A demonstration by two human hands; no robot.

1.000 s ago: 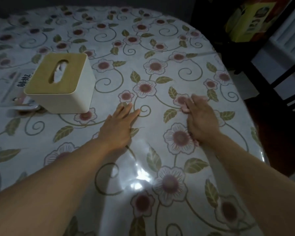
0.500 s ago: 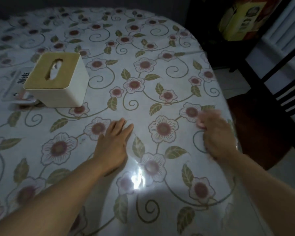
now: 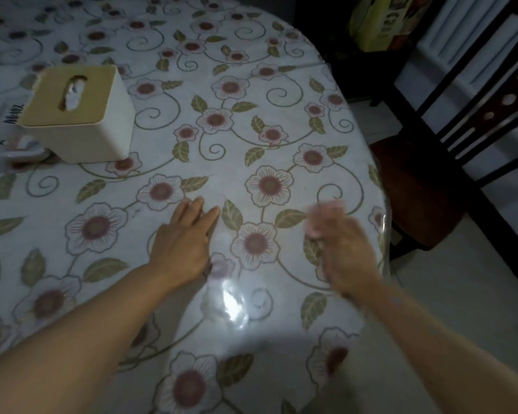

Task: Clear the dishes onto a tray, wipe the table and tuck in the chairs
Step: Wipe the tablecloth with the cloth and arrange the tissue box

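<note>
The round table (image 3: 251, 85) carries a floral cloth under clear plastic. My left hand (image 3: 186, 240) lies flat on it, fingers straight and together, near the middle front. My right hand (image 3: 341, 249) is motion-blurred close to the table's right edge; it holds a small pale pink cloth (image 3: 313, 230) down against the surface, and only the cloth's edges peek out past my fingers. A dark wooden chair (image 3: 416, 189) with a red-brown seat stands beside the table's right edge, pulled out from it.
A cream tissue box (image 3: 81, 115) with a tan lid stands at the left of the table. A small flat packet (image 3: 18, 150) lies next to it. A yellow box (image 3: 377, 22) sits in the dark far right corner. Pale floor shows right of the table.
My right hand with the pink cloth swept right toward the table edge, then slid back nearer me. My left hand stayed flat, while the view shifted so that the chair appears.
</note>
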